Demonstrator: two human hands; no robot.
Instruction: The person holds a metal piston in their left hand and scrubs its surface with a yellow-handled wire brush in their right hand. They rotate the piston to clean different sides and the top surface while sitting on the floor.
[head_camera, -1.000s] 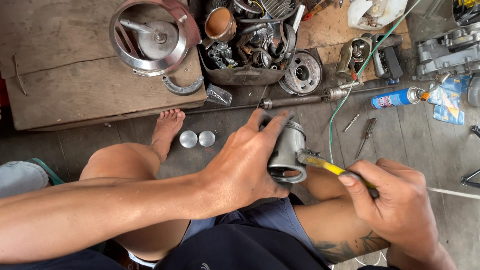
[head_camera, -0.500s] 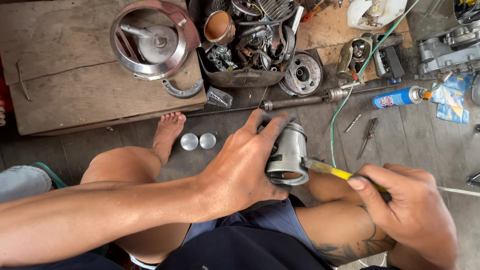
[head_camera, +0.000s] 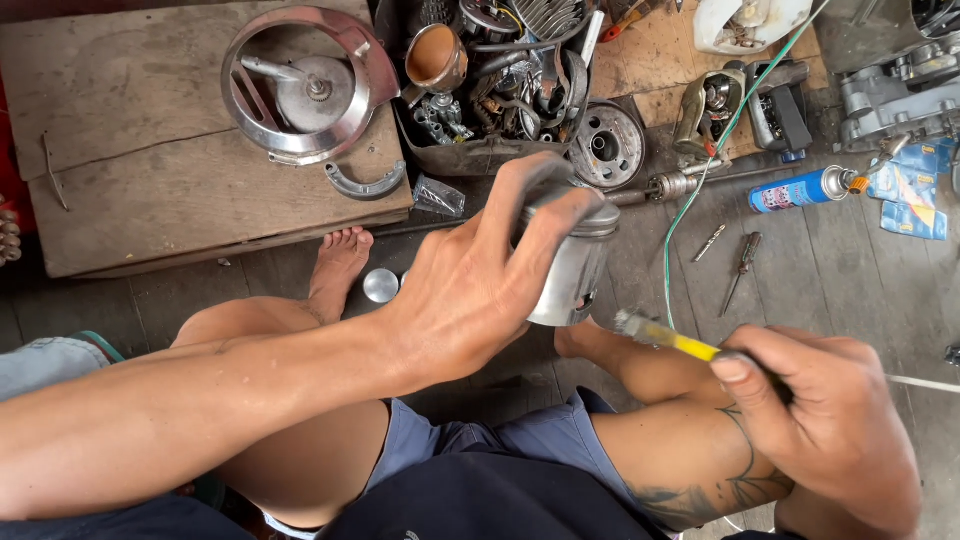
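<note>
My left hand (head_camera: 470, 285) grips a grey metal piston (head_camera: 572, 262) from above, fingers wrapped over its closed top, open skirt pointing down and to the right. My right hand (head_camera: 815, 420) holds a small brush with a yellow handle (head_camera: 672, 340); its bristled tip sits just right of the piston's lower edge, a little apart from it. Both are held above my bare legs as I sit on the floor.
A wooden board (head_camera: 130, 190) at upper left carries a round metal cover (head_camera: 300, 85). A box of engine parts (head_camera: 490, 80) stands behind the piston, a hub (head_camera: 608, 145) beside it. A blue spray can (head_camera: 800, 188), screwdriver (head_camera: 740, 270) and green wire (head_camera: 690, 200) lie at right.
My left hand has turned the piston more upright and lifted it. The brush has drawn back out of the piston's skirt and now sits just outside it.
</note>
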